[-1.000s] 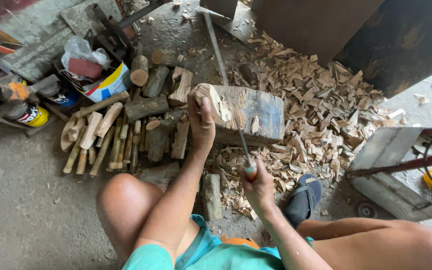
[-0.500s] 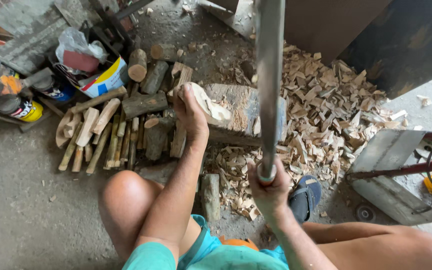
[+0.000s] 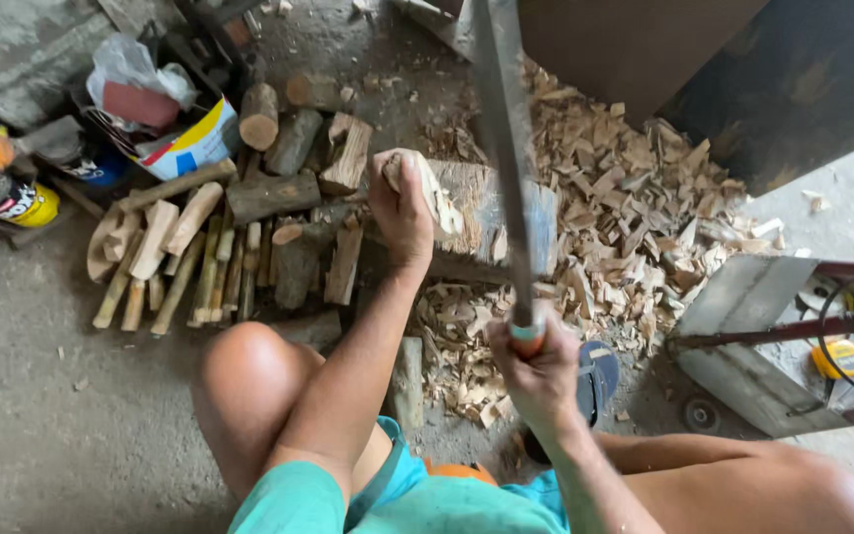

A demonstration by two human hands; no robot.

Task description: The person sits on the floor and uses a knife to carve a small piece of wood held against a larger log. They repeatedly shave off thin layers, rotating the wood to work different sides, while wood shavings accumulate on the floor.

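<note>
Left hand (image 3: 402,213) clamped around pale carved wood piece (image 3: 434,193) on grey chopping block (image 3: 486,213), right hand (image 3: 536,361) fisted on long grey machete (image 3: 504,148) handle, blade tip cut off above.

The left hand (image 3: 402,213) has its grip closed around a pale wood piece (image 3: 434,193) stood on the chopping block (image 3: 491,213). To its right, the right hand (image 3: 536,361) grips a long blade (image 3: 504,148) raised upright. Wood chips (image 3: 635,213) lie beyond, cut sticks (image 3: 185,262) left.

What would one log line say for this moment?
left hand: holds pale wood piece on chopping block | right hand: grips long blade, raised | chips pile right of block
</note>
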